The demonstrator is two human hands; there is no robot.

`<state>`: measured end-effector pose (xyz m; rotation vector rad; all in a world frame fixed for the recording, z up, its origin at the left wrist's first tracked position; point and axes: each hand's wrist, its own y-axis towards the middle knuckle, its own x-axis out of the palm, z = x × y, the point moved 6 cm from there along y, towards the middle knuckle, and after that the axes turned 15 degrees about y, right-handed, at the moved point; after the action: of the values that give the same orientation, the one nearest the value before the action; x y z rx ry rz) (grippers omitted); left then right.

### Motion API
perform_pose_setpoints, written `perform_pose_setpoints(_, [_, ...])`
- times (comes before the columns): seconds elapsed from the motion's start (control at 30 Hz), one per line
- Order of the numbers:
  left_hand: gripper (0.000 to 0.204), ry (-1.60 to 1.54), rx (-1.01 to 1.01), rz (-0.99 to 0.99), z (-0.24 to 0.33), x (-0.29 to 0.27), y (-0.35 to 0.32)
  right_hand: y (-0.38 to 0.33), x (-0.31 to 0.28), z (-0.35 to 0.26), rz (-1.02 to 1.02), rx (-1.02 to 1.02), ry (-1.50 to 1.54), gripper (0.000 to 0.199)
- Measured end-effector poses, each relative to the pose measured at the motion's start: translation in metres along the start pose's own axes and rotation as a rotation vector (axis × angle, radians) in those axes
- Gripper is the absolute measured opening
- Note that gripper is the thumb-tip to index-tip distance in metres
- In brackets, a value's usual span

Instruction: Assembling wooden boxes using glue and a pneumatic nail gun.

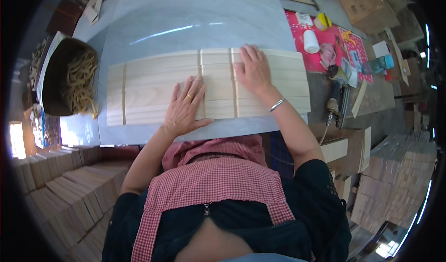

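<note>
Pale grooved wooden boards (pixel 158 85) lie side by side across the grey tabletop (pixel 186 11), with several grooves running across them from far to near. My left hand (pixel 185 106), a ring on one finger, rests flat on the near middle of the boards, its thumb out along their near edge. Farther off and to the right, my right hand (pixel 254 69) lies with fingers stretched over the far part of the boards, beside a groove. A silver bangle circles my right wrist. Neither hand holds anything.
A bin of tan rubber bands (pixel 81 80) stands at the left. On the right are a pneumatic nail gun (pixel 335 92), a white bottle (pixel 311 41), a yellow tape roll (pixel 322 21) and a hammer (pixel 299 1). Stacked wood (pixel 69 192) fills the lower left.
</note>
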<state>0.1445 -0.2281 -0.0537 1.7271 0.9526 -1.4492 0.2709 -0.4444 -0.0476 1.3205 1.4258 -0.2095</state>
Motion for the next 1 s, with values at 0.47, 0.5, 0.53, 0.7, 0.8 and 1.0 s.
perform_pose_setpoints(0.47, [0.104, 0.047, -0.064, -0.028, -0.017, 0.009, 0.047, 0.048, 0.018, 0.042, 0.022, 0.002, 0.124, 0.042])
perform_pose_setpoints(0.5, [0.103, 0.048, -0.063, -0.027, -0.017, 0.009, 0.047, 0.047, 0.011, 0.046, 0.07, -0.023, 0.119, 0.041])
perform_pose_setpoints(0.53, [0.103, 0.05, -0.061, -0.027, -0.017, 0.01, 0.047, 0.045, 0.004, 0.052, 0.118, -0.047, 0.115, 0.04])
perform_pose_setpoints(0.7, [0.102, 0.055, -0.053, -0.009, -0.016, 0.011, 0.049, 0.018, -0.105, 0.19, 0.501, 0.432, -0.256, 0.047])
perform_pose_setpoints(0.8, [0.103, 0.054, -0.039, -0.039, -0.017, 0.01, 0.049, 0.004, -0.119, 0.22, 0.411, 0.706, -0.175, 0.049])
perform_pose_setpoints(1.0, [0.102, -0.003, -0.047, -0.04, -0.015, 0.002, 0.056, -0.035, -0.157, 0.255, 0.698, 0.782, 0.069, 0.055])
